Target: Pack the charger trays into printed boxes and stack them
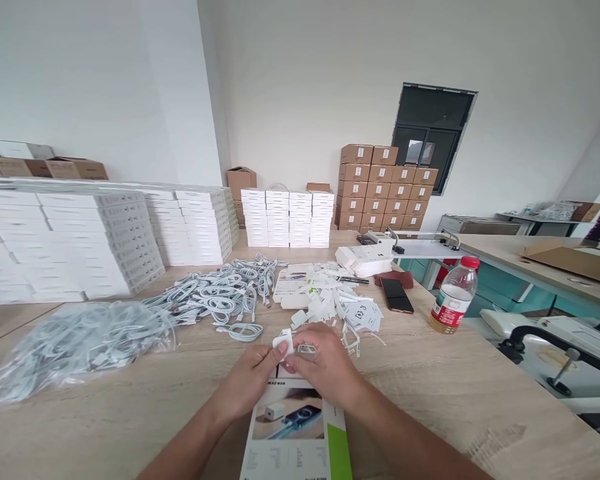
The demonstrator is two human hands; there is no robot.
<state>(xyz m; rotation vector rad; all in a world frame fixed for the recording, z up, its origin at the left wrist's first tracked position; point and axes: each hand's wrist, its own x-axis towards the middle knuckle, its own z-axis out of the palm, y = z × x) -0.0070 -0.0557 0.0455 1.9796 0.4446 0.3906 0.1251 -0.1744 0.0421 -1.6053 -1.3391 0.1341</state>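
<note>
Both hands meet over the top end of a printed box (300, 427), which lies on the table with a charger and phone pictured on it. Between the thumb and fingers of my left hand (253, 377) is a small white piece (283, 342), looking like card or plastic; its exact kind is unclear. My right hand (325, 360) is closed beside it, fingers curled in, touching or close to the same piece. What the right fingertips grip is hidden. Just beyond the hands lies a heap of white scraps and small parts (330, 300).
Coiled white cables (225, 293) and a clear plastic bag of cables (90, 340) lie left. White box stacks (120, 240) stand behind them. A phone (397, 295) and a red-capped bottle (454, 297) are at right. Brown cartons (380, 190) stand against the wall.
</note>
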